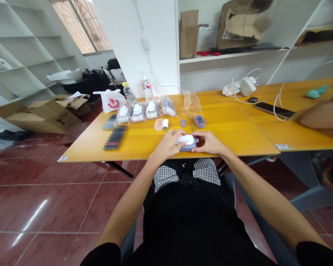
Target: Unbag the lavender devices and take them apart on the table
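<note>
Near the table's front edge I hold a lavender plastic case with a white ribbed top [186, 139]. Around its left end is my left hand [169, 143], closed, with the thumb along the near side. My right hand [211, 143] curves round the right end, thumb and fingers at its small tab. Just beyond lie a coiled spring [191, 122], a small purple-grey flat part [183, 122] and an open lavender cup [199, 122]. Left of these stand a pale peach cup [158, 124] and a small white roll-like piece [165, 123].
Several bagged grey-and-white items [138, 112] line the back left, beside a white plastic bag [111, 100] and two bottles [145, 87]. An empty clear bag [192, 102] lies behind the spring. At right are a phone [274, 110], cables and another person's arm [319, 116].
</note>
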Demonstrator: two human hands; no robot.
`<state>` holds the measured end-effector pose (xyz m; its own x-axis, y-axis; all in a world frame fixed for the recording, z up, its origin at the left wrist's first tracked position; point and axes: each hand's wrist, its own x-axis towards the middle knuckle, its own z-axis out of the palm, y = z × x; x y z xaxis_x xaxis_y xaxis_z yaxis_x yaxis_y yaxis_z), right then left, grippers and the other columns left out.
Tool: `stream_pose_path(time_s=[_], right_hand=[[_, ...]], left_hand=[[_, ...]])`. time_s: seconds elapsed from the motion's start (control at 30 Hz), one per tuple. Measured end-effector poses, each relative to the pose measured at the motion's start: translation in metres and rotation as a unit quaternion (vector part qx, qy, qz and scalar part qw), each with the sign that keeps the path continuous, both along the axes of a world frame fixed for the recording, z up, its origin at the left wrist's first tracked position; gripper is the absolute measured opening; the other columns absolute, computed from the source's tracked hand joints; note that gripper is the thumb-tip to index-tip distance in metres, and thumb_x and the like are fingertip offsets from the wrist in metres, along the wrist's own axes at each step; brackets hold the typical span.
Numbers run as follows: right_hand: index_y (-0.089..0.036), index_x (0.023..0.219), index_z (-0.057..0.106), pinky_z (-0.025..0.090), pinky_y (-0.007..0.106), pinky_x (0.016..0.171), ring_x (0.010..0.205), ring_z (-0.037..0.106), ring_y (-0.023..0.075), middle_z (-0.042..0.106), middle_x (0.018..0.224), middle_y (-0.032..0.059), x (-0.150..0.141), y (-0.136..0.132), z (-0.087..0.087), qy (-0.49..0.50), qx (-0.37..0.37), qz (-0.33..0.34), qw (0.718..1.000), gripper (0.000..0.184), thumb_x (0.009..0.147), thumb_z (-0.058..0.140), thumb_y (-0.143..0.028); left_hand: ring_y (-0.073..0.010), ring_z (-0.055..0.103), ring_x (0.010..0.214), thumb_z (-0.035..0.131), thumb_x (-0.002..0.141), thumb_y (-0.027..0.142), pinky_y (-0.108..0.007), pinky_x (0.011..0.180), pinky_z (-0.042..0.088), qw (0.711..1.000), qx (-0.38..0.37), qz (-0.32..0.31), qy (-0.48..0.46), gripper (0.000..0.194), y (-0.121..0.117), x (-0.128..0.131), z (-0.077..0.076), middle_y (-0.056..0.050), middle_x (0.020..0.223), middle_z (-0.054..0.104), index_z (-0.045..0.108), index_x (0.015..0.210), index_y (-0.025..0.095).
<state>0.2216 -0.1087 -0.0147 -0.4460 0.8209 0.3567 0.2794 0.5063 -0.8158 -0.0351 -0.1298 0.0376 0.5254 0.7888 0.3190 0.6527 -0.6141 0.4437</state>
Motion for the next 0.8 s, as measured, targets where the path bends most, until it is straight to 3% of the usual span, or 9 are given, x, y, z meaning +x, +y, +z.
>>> stream_pose_path(time_s=[0.3, 0.5, 0.6, 0.73, 0.8], right_hand=[[-0.022, 0.13, 0.08, 0.061, 0.053, 0.103, 0.109, 0.078, 0.0329, 0.083, 0.122, 0.0104, 0.001, 0.0, 0.005, -0.027, 0.007, -0.004, 1.0, 0.069, 0.068, 0.1, -0.044], [-0.022, 0.13, 0.079, 0.061, 0.053, 0.101, 0.106, 0.078, 0.0329, 0.083, 0.12, 0.0107, 0.0, -0.001, 0.004, -0.012, -0.002, 0.002, 1.0, 0.07, 0.067, 0.099, -0.047], [-0.022, 0.128, 0.078, 0.063, 0.052, 0.097, 0.102, 0.077, 0.0312, 0.082, 0.118, 0.0106, -0.001, -0.002, 0.002, 0.032, -0.03, 0.005, 0.999, 0.07, 0.067, 0.099, -0.048], [-0.024, 0.118, 0.075, 0.064, 0.049, 0.094, 0.101, 0.076, 0.0287, 0.079, 0.119, 0.0101, -0.005, -0.002, 0.001, 0.106, -0.06, -0.033, 0.992, 0.062, 0.067, 0.098, -0.051], [-0.024, 0.111, 0.074, 0.064, 0.049, 0.092, 0.096, 0.075, 0.027, 0.079, 0.112, 0.0087, -0.01, -0.003, 0.005, 0.112, -0.045, -0.066, 0.99, 0.055, 0.07, 0.096, -0.053]], left_hand=[[-0.0264, 0.064, 0.108, 0.074, 0.096, 0.021, -0.045, 0.1, 0.054, 0.998, -0.029, -0.024, -0.043, 0.018, 0.006, -0.002, -0.002, -0.005, 0.11, 0.065, 0.061, 0.108, 0.025], [-0.0272, 0.066, 0.108, 0.076, 0.095, 0.03, -0.047, 0.101, 0.054, 0.997, -0.043, -0.042, -0.048, 0.019, 0.009, -0.008, 0.001, -0.006, 0.11, 0.07, 0.063, 0.107, 0.024], [-0.0296, 0.066, 0.121, 0.082, 0.09, 0.034, -0.051, 0.109, 0.052, 0.995, -0.052, -0.052, -0.066, 0.039, 0.013, -0.013, 0.001, -0.009, 0.127, 0.071, 0.064, 0.123, 0.024], [-0.0378, 0.053, 0.147, 0.097, 0.073, 0.044, -0.059, 0.122, 0.043, 0.989, -0.09, -0.057, -0.097, 0.09, 0.021, -0.023, -0.005, -0.016, 0.158, 0.057, 0.054, 0.15, 0.026], [-0.0398, 0.051, 0.15, 0.1, 0.067, 0.043, -0.06, 0.126, 0.039, 0.984, -0.115, -0.07, -0.12, 0.102, 0.025, -0.027, -0.011, -0.019, 0.162, 0.052, 0.05, 0.154, 0.024]])
